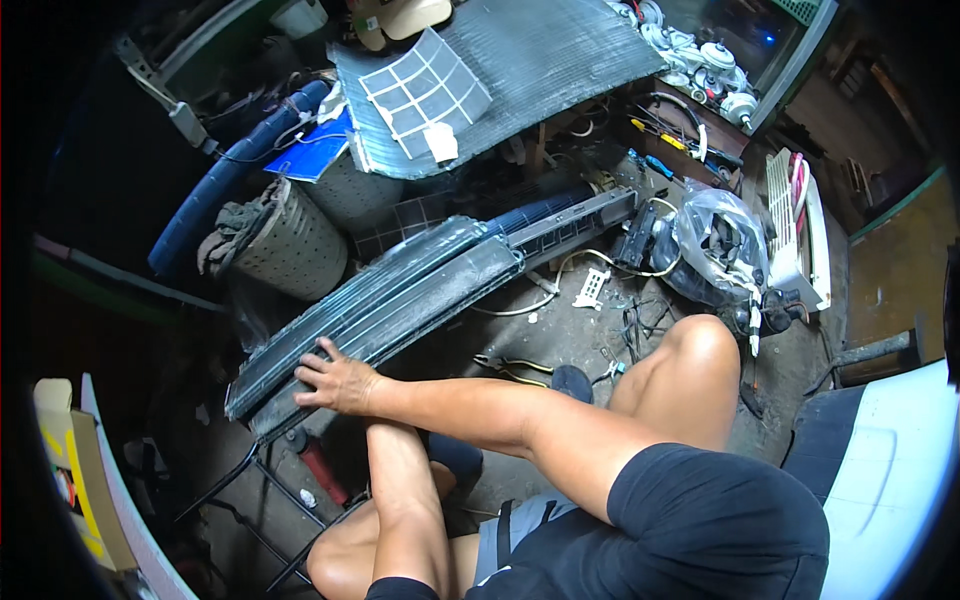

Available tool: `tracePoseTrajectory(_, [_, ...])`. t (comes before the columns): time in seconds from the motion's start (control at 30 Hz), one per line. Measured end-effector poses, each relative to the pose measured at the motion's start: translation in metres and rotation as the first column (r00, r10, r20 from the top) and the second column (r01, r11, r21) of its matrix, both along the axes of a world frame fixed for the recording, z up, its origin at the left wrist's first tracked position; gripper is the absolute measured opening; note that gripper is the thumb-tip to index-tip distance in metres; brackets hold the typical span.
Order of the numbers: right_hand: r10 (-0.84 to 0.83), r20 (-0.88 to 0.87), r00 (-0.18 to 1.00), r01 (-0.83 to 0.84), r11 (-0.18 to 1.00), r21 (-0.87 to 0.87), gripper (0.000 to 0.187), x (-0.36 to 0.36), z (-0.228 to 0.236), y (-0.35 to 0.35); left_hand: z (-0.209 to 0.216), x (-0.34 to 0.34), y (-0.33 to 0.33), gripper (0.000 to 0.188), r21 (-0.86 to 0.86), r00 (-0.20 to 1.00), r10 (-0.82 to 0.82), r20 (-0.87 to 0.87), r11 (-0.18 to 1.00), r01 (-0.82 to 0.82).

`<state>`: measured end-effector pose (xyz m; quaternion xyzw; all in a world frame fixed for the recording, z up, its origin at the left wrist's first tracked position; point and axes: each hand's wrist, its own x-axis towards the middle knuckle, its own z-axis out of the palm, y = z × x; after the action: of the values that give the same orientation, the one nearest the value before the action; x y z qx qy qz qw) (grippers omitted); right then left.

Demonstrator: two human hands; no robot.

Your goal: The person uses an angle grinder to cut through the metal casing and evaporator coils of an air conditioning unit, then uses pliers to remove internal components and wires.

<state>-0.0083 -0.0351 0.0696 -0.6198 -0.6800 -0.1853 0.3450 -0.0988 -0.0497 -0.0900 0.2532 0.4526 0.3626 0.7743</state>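
Observation:
A long dark air-conditioner indoor unit [420, 290] lies slanted across the middle, with finned coil along its top and a blue cylindrical fan [545, 207] showing toward its far right end. My right hand [342, 380] reaches across to its near left end, fingers spread and resting on the top surface. Beneath my right wrist, my left forearm [405, 490] comes up from below; the left hand is hidden behind the right one, so its fingers do not show. Under the unit's left end stands a black metal frame [262, 475], with a red cylindrical tool [322, 470] beside it.
Pliers [515, 368] lie on the floor by my foot. To the right are a clear plastic bag [720, 245] of parts and a white slatted panel [795, 230]. A perforated basket [290, 245] stands behind the unit; a filter mesh [425, 92] lies on a ribbed sheet [560, 70].

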Motion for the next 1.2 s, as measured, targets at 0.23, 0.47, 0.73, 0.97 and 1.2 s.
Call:
tracePoseTrajectory(0.23, [-0.113,-0.055,0.992,0.103,0.983,-0.15,0.027,0.001,-0.072,0.0,-0.032,0.011,-0.015,0.066,-0.121,1.0,0.025,0.008,0.992,-0.024])
tracePoseTrajectory(0.47, [-0.015,0.081,0.997,0.043,0.931,-0.362,0.033,-0.026,-0.124,-0.007,-0.056,-0.002,-0.009,0.062,-0.189,0.996,0.093,-0.003,0.978,-0.092])
tracePoseTrajectory(0.73, [-0.158,0.182,0.97,0.221,0.885,-0.409,0.035,-0.043,-0.154,-0.029,-0.074,-0.002,-0.013,0.059,-0.257,0.988,0.154,0.019,0.956,-0.144])
tracePoseTrajectory(0.97, [-0.159,-0.249,0.955,-0.034,0.778,-0.627,0.034,-0.019,-0.099,-0.056,-0.1,0.055,-0.017,0.058,-0.384,0.963,0.246,0.11,0.904,-0.187])
tracePoseTrajectory(1.2, [-0.361,-0.733,0.577,0.378,0.913,-0.152,0.017,0.072,-0.037,-0.155,-0.147,0.082,0.031,0.057,-0.493,0.866,0.471,0.165,0.8,-0.341])
